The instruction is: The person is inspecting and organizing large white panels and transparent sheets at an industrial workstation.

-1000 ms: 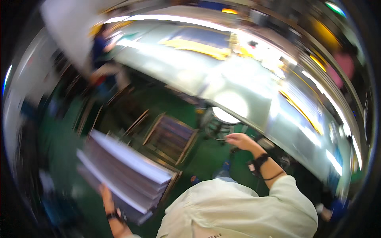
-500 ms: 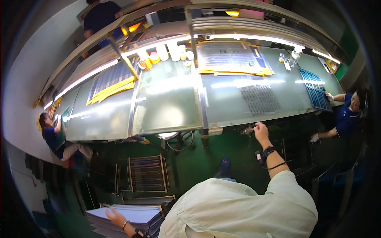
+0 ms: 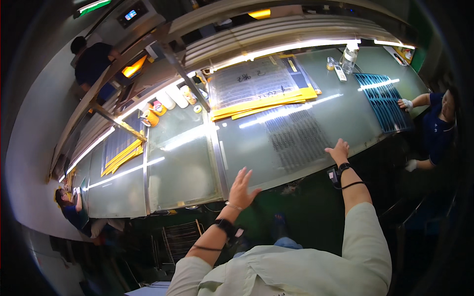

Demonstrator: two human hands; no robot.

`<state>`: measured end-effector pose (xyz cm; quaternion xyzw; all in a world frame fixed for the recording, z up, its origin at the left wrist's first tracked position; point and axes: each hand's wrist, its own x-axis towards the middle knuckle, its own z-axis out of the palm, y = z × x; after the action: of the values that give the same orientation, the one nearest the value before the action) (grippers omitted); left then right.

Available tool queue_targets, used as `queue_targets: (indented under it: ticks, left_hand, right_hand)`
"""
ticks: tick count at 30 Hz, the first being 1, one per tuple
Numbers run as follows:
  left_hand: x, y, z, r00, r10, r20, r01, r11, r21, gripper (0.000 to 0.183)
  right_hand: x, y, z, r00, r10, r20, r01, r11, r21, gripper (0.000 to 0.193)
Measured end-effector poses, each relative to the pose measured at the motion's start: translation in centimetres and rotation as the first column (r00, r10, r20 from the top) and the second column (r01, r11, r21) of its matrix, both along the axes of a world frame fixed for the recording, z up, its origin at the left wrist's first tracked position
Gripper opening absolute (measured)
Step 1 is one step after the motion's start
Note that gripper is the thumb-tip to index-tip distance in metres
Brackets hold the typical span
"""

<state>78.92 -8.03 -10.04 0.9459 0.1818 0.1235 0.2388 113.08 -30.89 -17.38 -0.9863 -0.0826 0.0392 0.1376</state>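
Observation:
My left hand [image 3: 240, 191], fingers spread, is at the front edge of a glass-topped table [image 3: 237, 165] and holds nothing. Further right, my right hand [image 3: 338, 151] reaches over the same edge, its fingers parted and nothing in them. Between and beyond the two hands lies a thin see-through sheet [image 3: 296, 135] with rows of dark printed marks, flat on the glass. The right hand is nearest its lower right corner; whether it touches the sheet, I cannot tell. Behind the sheet rests a stack of yellow-edged films [image 3: 261, 89].
On the right, a co-worker with a gloved hand [image 3: 406, 104] touches a blue patterned panel [image 3: 379, 101]. A clear bottle [image 3: 349, 58] and tape rolls [image 3: 154, 113] stand along the back. Another person [image 3: 71, 204] works at the far left. A metal rack [image 3: 181, 240] stands below.
My left hand has come up from the stack of white sheets at lower left to the table edge. The right hand's fingers have opened, over the table edge. The view has turned.

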Motion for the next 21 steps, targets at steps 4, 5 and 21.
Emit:
queue_targets:
  ticks: [4,5,21]
  left_hand:
    - [9.2,-2.1,-2.4,0.992,-0.099,-0.080,0.104,0.993,0.057,0.080]
    - [10.3,-2.2,-2.9,0.990,-0.110,-0.086,0.114,0.992,0.044,0.080]
    - [12.6,2.3,-5.8,0.914,-0.336,-0.228,0.385,0.895,0.225,0.063]
  right_hand:
    - [3.2,0.2,-2.5,0.988,0.039,-0.149,-0.015,0.987,0.158,0.035]
    - [3.3,0.5,-2.7,0.987,0.027,-0.157,-0.004,0.989,0.146,0.035]
    - [-10.0,1.7,-0.1,0.616,0.778,0.121,-0.780,0.624,-0.044,0.082]
